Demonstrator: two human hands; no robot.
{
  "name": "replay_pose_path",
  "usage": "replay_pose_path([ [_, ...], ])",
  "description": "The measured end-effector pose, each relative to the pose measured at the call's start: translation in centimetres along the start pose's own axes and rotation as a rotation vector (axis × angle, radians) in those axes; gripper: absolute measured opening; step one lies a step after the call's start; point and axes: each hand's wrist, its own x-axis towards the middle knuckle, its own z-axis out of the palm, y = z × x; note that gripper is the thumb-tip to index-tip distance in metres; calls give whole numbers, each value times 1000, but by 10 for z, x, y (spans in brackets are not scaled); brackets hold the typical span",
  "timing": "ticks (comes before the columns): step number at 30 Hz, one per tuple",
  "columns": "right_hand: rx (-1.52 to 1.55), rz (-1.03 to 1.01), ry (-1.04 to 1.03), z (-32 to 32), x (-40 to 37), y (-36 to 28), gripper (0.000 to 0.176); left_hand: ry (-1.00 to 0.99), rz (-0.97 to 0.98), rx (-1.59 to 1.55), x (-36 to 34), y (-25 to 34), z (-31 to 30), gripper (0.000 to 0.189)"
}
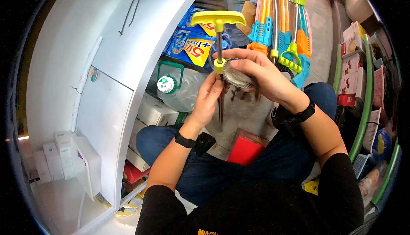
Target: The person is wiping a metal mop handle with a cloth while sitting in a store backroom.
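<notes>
Holding a tool (pixel 219 42) upright in front of the chest, the person sits on a low spot. The tool has a yellow T-handle (pixel 218 18) on top, a thin metal rod below and a yellow collar (pixel 219 66) partway down.

- Left hand (pixel 208 100): closed around the rod just under the collar. The rod's lower end sticks out below the palm, over the gap between the knees.
- Right hand (pixel 261 76): pinching a grey wire mesh pad (pixel 237 77), fingers curled over its top edge. The pad sits against the rod, just beside the collar.
- Black watch on each wrist, dark sleeves, blue jeans.

Around the person:
- A red box (pixel 245 148) lies on the floor between the legs.
- A big clear water bottle (pixel 173 87) with a green cap and handle lies to the left, near the left knee, with white cartons under it.
- Blue and yellow packs (pixel 197 47) are stacked behind the bottle.
- A curved white desk (pixel 106 47) fills the far left, with small white boxes on its low shelf.
- A bundle of coloured mops (pixel 282 25) stands behind the hands.
- Shelves of boxed goods (pixel 352 64) run down the right side.
</notes>
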Motion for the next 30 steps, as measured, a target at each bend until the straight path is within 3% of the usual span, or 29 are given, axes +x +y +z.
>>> replay_pose_path([
  [4,-115,10,79,1,3,6,39,69,113,171,2,-11,3,19],
  [9,-107,-25,62,0,6,14,29,143,256,516,1,-18,5,15],
  [12,-44,98,61,0,3,8,22,78,233,396,0,-22,2,19],
  [15,4,-22,-82,-8,7,8,17,54,117,171,-7,-7,13,25],
  [18,129,94,-95,-12,5,-1,13,-155,17,31,-6,-9,3,43],
  [20,175,110,-98,-27,8,1,14,-289,-109,-140,-5,-1,0,54],
  [24,83,47,218,-30,10,1,27,-241,-127,-175,0,4,0,52],
  [28,362,41,311,-35,18,7,44,-138,-151,-172,1,-2,-2,47],
  [30,491,66,186,-42,18,6,43,-85,-160,-135,1,-7,-3,44],
])
